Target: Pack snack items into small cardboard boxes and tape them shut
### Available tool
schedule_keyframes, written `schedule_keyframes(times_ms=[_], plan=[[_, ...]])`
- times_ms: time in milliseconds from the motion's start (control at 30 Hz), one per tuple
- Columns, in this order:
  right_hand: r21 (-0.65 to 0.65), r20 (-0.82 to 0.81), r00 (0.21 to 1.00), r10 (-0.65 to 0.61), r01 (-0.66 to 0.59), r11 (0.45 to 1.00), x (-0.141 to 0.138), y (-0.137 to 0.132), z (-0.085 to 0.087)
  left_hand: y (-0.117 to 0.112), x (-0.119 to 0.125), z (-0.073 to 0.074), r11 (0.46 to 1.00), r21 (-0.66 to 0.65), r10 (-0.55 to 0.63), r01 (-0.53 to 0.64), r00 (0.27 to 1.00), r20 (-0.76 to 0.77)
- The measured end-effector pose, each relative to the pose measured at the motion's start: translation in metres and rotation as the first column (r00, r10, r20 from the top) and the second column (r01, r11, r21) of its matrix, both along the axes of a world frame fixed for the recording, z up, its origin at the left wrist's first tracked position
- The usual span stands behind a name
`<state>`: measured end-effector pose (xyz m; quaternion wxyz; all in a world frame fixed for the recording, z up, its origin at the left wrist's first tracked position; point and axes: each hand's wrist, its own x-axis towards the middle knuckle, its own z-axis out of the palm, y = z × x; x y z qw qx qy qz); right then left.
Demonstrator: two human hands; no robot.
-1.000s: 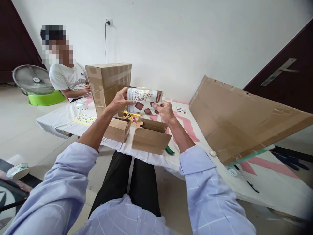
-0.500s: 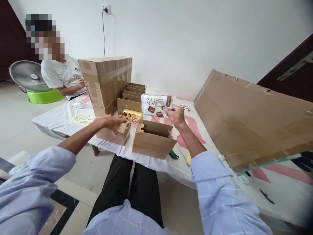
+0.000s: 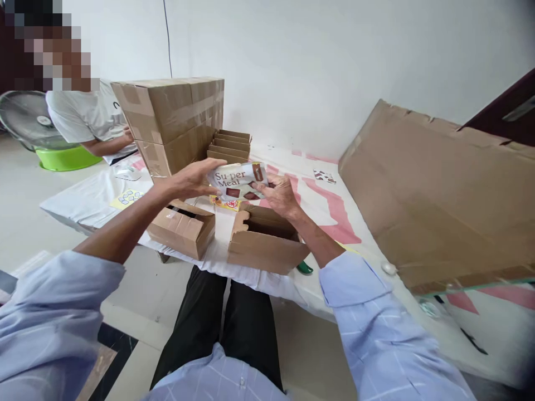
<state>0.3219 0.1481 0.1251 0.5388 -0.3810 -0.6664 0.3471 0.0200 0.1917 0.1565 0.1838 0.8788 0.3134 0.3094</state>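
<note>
A white and brown food pouch (image 3: 238, 181) marked "Su-per Meal" is held up between both my hands. My right hand (image 3: 281, 195) grips its right end, thumb on the front face. At its left end, my left hand (image 3: 194, 179) has its fingers over the top corner and its thumb below. Just under the pouch, a yellow snack box (image 3: 225, 203) is partly hidden. An open cardboard box (image 3: 265, 248) stands below my right hand. To the left sits a smaller carton (image 3: 184, 228) with its top flaps partly raised.
Taped cartons (image 3: 171, 111) are stacked at the back left, beside open cardboard boxes (image 3: 229, 147). A large cardboard sheet (image 3: 438, 206) leans at the right. A green-handled object (image 3: 305, 268) lies by the open box. Across the table, a person (image 3: 83, 117) sits near a fan (image 3: 27, 120).
My left hand has left the smaller carton and taken the pouch's left end. The pouch has moved left with my right hand. My view has shifted slightly downward.
</note>
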Motion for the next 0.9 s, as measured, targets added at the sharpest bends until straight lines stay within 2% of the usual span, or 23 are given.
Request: schedule_keyframes(times_ms=[67, 167, 233, 300, 400, 500, 600, 733, 833, 900], plan=[[0.039, 0.090, 0.996, 0.007, -0.011, 0.999, -0.003, -0.005, 0.001, 0.007, 0.023, 0.003, 0.995, -0.077, -0.067, 0.060, 0.994, -0.084], [0.050, 0.244, 0.970, -0.007, -0.006, 0.999, 0.017, -0.021, 0.007, 0.021, 0.035, -0.008, 0.977, -0.188, -0.139, 0.103, 0.972, -0.190], [0.007, 0.320, 0.947, -0.030, 0.029, 1.000, 0.049, -0.038, 0.010, 0.033, 0.032, -0.021, 0.984, -0.177, -0.090, 0.033, 0.941, -0.327], [-0.072, 0.341, 0.939, -0.041, 0.070, 0.995, 0.089, -0.059, 0.007, 0.047, 0.028, -0.037, 0.990, -0.121, -0.004, -0.066, 0.863, -0.504], [-0.207, 0.286, 0.958, -0.021, 0.083, 0.975, 0.145, -0.095, -0.015, 0.066, 0.026, -0.061, 0.988, -0.044, 0.077, -0.146, 0.728, -0.682], [-0.328, 0.259, 0.966, 0.017, 0.072, 0.942, 0.172, -0.126, -0.051, 0.079, 0.030, -0.078, 0.985, -0.015, 0.109, -0.170, 0.695, -0.711], [-0.400, 0.284, 0.957, 0.057, 0.064, 0.914, 0.165, -0.141, -0.086, 0.087, 0.033, -0.086, 0.986, -0.031, 0.097, -0.166, 0.707, -0.701], [-0.391, 0.295, 0.955, 0.027, 0.095, 0.915, 0.136, -0.134, -0.118, 0.090, 0.028, -0.085, 0.985, -0.038, 0.094, -0.168, 0.709, -0.698], [-0.345, 0.247, 0.969, 0.001, 0.087, 0.934, 0.121, -0.116, -0.131, 0.090, 0.009, -0.073, 0.971, -0.002, 0.175, -0.238, 0.719, -0.672], [-0.279, 0.228, 0.972, -0.051, 0.116, 0.953, 0.112, -0.101, -0.135, 0.086, -0.012, -0.056, 0.951, 0.011, 0.254, -0.310, 0.758, -0.601]])
